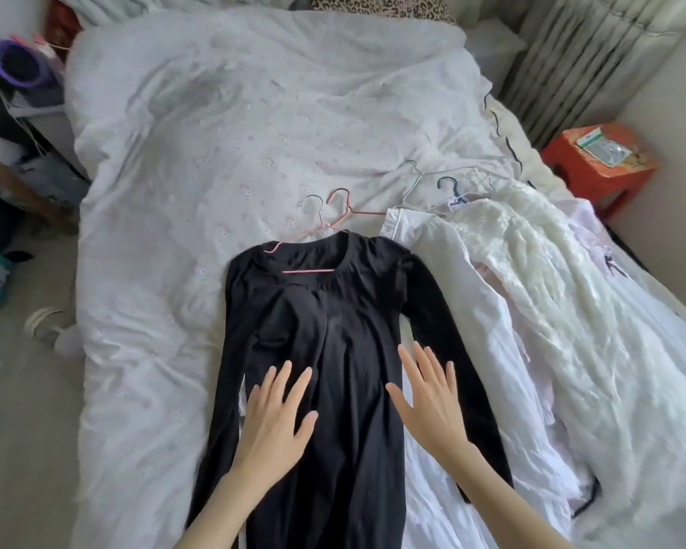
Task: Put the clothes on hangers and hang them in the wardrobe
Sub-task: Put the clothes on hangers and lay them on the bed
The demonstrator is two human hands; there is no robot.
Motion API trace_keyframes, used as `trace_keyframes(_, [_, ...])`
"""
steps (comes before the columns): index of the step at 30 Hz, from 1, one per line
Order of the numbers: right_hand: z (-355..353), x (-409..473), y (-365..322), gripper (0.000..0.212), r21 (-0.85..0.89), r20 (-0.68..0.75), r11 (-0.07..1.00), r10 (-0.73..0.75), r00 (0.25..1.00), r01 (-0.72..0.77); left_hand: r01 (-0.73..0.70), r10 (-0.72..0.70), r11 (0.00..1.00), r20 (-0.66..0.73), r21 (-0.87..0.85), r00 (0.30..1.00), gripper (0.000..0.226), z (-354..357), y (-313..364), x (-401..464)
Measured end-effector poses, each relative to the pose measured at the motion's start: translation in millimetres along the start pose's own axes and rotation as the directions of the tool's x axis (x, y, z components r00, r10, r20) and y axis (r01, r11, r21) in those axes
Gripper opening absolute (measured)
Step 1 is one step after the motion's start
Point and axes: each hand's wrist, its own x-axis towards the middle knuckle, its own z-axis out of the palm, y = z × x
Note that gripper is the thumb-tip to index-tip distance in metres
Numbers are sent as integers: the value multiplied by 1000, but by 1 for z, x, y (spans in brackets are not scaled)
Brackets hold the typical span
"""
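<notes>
Two flat hands (left hand [276, 414], right hand [428, 394]) on soft black dress [333, 322].

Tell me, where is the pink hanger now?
In the head view, the pink hanger lies mid-bed at the collar of the black dress, its bar inside the neckline, beside a silver hanger.

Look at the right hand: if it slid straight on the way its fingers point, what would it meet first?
The right hand lies flat on the black dress, fingers pointing up and slightly left. It would likely cross more dress, reaching the pink hanger at the neckline first.
</notes>
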Motion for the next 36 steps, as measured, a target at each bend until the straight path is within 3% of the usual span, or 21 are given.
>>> trace_keyframes(8, [8,-175,-1,61,18,-97,965,261,960,-261,-229,225,973,81,39,971,65,11,34,-100])
trace_keyframes(12, [14,-256,14,60,75,-135,885,466,875,-460,-342,335,939,166,19,928,59,29,67,-129])
trace_keyframes(15, [12,-312,39,61,123,-158,802,597,786,-585,-441,431,897,233,-11,872,69,50,107,-145])
trace_keyframes(18, [2,-365,70,61,198,-205,693,720,663,-693,-579,559,814,322,-41,764,77,68,161,-161])
trace_keyframes(25, [-10,-484,151,65,396,-255,401,912,321,-826,-832,809,549,305,-87,502,72,115,321,-176])
trace_keyframes(28, [-17,-535,189,74,453,-273,306,942,196,-837,-880,854,464,315,-104,414,68,138,400,-196])
trace_keyframes(36, [-53,-643,282,81,605,-331,90,932,-148,-791,-983,937,116,343,-142,61,57,200,563,-286])
